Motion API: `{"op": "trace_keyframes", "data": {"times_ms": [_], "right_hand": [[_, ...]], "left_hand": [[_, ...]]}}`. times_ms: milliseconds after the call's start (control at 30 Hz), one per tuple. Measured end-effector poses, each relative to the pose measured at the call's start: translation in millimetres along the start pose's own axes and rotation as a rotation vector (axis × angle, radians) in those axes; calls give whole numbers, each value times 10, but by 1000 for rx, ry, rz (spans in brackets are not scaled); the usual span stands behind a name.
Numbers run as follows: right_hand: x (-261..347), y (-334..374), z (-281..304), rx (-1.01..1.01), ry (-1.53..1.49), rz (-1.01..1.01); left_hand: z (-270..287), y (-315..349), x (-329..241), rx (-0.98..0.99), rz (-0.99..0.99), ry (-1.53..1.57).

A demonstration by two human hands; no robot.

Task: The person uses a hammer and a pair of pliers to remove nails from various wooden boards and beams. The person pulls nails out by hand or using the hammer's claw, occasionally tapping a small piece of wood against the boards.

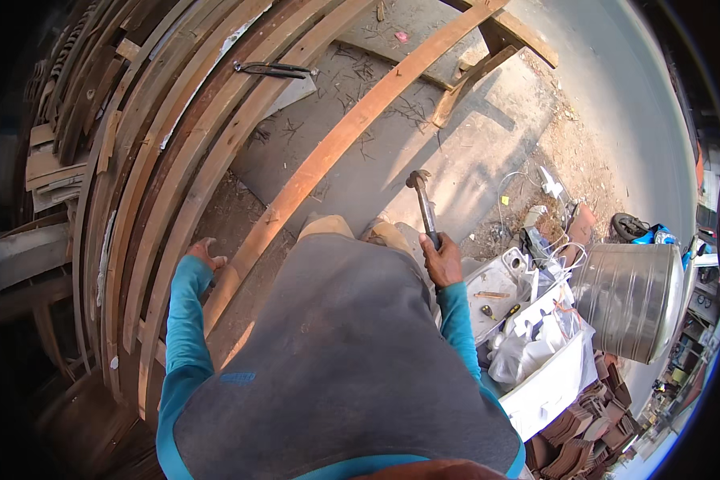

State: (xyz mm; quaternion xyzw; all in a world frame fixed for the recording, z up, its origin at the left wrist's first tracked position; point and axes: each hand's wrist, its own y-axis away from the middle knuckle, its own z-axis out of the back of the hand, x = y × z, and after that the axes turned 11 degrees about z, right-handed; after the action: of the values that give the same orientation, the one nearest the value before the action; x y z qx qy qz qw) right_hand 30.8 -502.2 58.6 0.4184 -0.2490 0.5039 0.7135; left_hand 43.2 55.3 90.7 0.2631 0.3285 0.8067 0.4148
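Observation:
My right hand (442,260) is closed around the handle of a hammer (426,206), its metal head pointing away from me over the grey sheet on the ground. A long reddish-brown wooden beam (312,176) runs from my left side to the far right, with nails showing along it. Beside the near part of that beam is my left hand (203,252), thumb and fingers curved and apart, with nothing seen between them. Black-handled pincers (274,70) lie across the stacked planks beyond it.
Several long planks (156,208) fill the left. Bent nails (368,100) litter the grey sheet (336,136). A wooden support (472,84) holds the beam's far end. At right are a white box (548,384) of plastic bags, a metal drum (628,300) and stacked tiles (576,436).

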Motion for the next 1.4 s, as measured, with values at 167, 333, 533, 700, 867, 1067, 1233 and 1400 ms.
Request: {"op": "trace_keyframes", "data": {"times_ms": [167, 333, 533, 700, 867, 1067, 1233, 1400], "right_hand": [[37, -467, 498, 36, 37, -44], [198, -1012, 793, -16, -213, -60], [334, -1728, 1102, -30, -328, -57], [508, -2402, 1481, -46, -322, -116], [527, -3021, 1807, -78, -275, -128], [696, -4011, 2214, -46, -217, 13], [937, -4949, 2410, 21, -71, 208], [1536, -5481, 2492, 43, -10, 573]], "left_hand": [[206, -20, -1422, -352, -435, 357], [356, -284, -3258, -373, -554, 309], [607, -622, -4291, -156, -425, 251], [537, -1021, -4605, -35, -425, 365], [529, -906, -4341, 4, -402, 356], [306, -966, -3447, 24, -257, 515], [103, -1023, -3436, -94, 36, 389], [-23, -1024, -3759, -319, 368, 244]]}}
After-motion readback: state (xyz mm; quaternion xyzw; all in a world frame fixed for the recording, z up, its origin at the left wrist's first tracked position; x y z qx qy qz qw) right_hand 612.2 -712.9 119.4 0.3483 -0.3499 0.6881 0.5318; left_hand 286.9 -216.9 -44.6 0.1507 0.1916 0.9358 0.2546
